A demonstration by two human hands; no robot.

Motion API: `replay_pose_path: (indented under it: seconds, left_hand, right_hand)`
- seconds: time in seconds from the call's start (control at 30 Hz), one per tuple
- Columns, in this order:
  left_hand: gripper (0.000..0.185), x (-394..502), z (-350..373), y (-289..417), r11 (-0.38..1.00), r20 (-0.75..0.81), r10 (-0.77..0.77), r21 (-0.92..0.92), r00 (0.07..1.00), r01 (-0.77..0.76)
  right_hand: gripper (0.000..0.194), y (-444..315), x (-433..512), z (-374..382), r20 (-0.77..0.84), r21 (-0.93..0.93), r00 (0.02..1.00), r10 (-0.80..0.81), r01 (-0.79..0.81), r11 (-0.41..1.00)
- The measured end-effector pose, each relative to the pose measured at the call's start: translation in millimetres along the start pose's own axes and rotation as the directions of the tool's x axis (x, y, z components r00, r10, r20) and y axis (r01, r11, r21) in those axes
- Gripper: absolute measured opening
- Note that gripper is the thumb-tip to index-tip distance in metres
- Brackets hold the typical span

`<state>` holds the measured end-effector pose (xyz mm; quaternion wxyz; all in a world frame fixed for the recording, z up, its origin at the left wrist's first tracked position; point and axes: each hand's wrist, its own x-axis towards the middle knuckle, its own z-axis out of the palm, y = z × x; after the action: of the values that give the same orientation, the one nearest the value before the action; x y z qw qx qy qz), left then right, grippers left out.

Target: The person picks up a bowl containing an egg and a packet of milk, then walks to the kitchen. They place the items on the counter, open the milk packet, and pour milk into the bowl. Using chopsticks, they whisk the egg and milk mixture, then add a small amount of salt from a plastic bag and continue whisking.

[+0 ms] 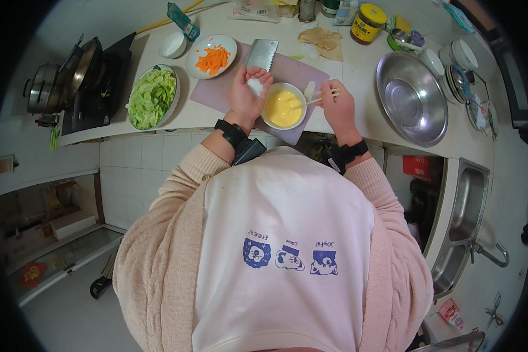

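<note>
My left hand (250, 88) is palm up and cupped beside the bowl, with a small heap of white powder (256, 87) lying on it. Chopsticks (310, 102) are gripped in my right hand (336, 104), their tips dipping into beaten egg (281, 112). That yellow liquid fills a white bowl (285, 128) on the mauve cutting board (213, 93). Beyond my left fingers lies a cleaver with a serrated edge (260, 50). A pale, flat handle-like piece (309, 89) rests between the bowl and my right hand.
At left are a bowl of cut lettuce (152, 99), a plate of shredded carrot (213, 59), a small white bowl (172, 45) and a stove with a wok (86, 70). Rightward stand a yellow-lidded jar (368, 24), a large metal basin (411, 99), stacked dishes (457, 55) and a sink (466, 198).
</note>
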<state>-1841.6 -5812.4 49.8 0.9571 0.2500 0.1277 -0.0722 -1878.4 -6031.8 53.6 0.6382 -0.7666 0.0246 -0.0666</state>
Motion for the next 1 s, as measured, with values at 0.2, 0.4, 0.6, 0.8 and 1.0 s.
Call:
replay_pose_path:
  seconds: [0.2,0.4,0.6,0.8,1.0]
  left_hand:
    - [0.03,-1.2,4.0,0.1,1.0,0.004,0.005,0.014,1.0,-0.005]
    - [0.029,-5.6,10.8,1.3,1.0,-0.041,0.018,0.02,0.999,-0.017]
    - [0.028,-8.1,13.3,3.2,1.0,-0.044,0.006,0.002,0.999,-0.006]
    - [0.028,-8.1,12.0,3.9,1.0,-0.019,0.002,-0.002,1.0,-0.002]
    - [0.029,-8.7,13.1,3.0,1.0,0.013,0.0,0.005,1.0,0.0]
  right_hand:
    - [0.017,6.7,2.4,-1.6,-0.02,-0.06,1.0,0.011,-0.012,0.998]
    - [0.018,11.8,4.9,1.6,0.095,-0.069,0.994,0.051,-0.045,0.997]
    - [0.019,4.3,7.3,1.5,0.164,0.038,0.986,0.041,-0.048,0.998]
    - [0.018,-0.7,9.2,3.8,0.176,0.017,0.983,0.041,-0.045,0.999]
    - [0.017,1.9,13.4,0.7,0.214,0.026,0.977,0.012,-0.018,0.999]
